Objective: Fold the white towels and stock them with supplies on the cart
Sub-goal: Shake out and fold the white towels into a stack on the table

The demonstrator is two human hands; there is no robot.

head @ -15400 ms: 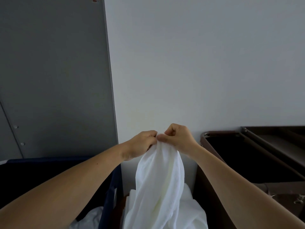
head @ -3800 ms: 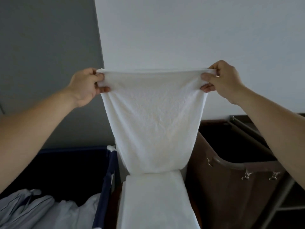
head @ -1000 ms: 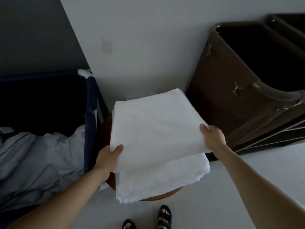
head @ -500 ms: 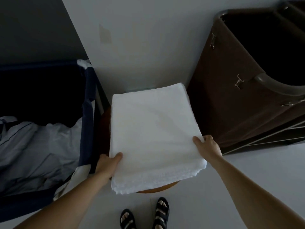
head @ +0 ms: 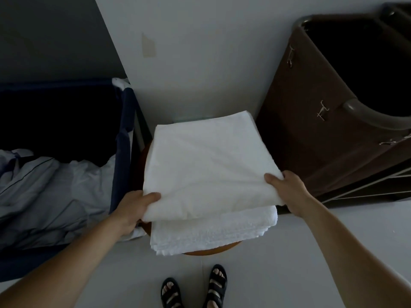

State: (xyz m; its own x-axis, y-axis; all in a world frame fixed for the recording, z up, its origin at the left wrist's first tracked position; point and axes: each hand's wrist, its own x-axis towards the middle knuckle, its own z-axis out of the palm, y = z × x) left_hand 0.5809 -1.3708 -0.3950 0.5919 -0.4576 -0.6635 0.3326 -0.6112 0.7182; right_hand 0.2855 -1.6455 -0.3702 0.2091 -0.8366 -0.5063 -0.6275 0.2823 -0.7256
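Observation:
A folded white towel (head: 206,167) lies on top of a stack of folded white towels (head: 213,232) resting on a round wooden stool (head: 211,250). My left hand (head: 135,207) grips the top towel's near left corner, thumb on top. My right hand (head: 287,187) grips its near right corner. The near edge of the top towel is raised off the stack below.
A navy laundry bin (head: 124,134) with crumpled pale linen (head: 49,192) stands at the left. A brown cart bag (head: 315,112) on a metal frame stands at the right. A white wall (head: 200,52) is behind the stool. My sandalled feet (head: 193,287) stand on the pale floor.
Half a second ago the towel lay flat and flush with the stack under both hands. Now both hands have lifted its near edge, and the stack below shows.

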